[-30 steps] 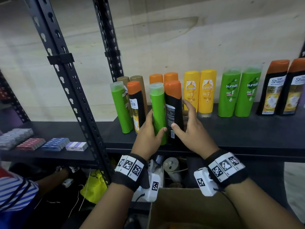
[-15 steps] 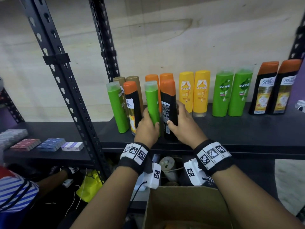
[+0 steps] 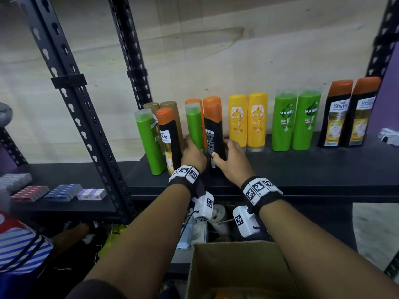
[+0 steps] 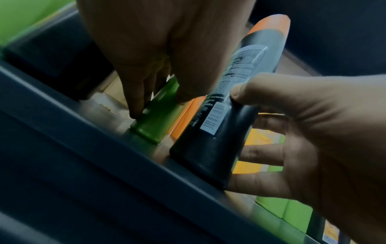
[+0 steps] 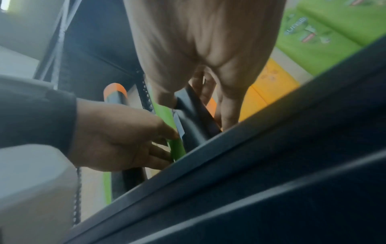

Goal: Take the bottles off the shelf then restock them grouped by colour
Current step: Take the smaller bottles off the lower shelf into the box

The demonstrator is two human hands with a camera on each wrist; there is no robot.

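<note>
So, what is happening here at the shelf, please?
A person is sorting shampoo bottles on a black shelf. The left hand grips a green bottle and the right hand grips a black bottle with an orange cap; both stand upright at the front. Along the back, yellow, green and black pairs are already grouped. A cardboard box sits below.

- Lower shelf to my left: small flat packs laid in rows, a red set (image 3: 29, 192), a blue set (image 3: 63, 192), a pale purple-and-white set (image 3: 91, 194).
- Open cardboard box (image 3: 235, 272) right below my forearms, flaps up.
- Another person's striped sleeve (image 3: 20, 244) low at my left.
- Yellow bag (image 3: 112, 240) down under the shelving.
- Pale plywood wall (image 3: 216, 50) behind the rack.
- Purple panel (image 3: 388, 93) at far right.
</note>
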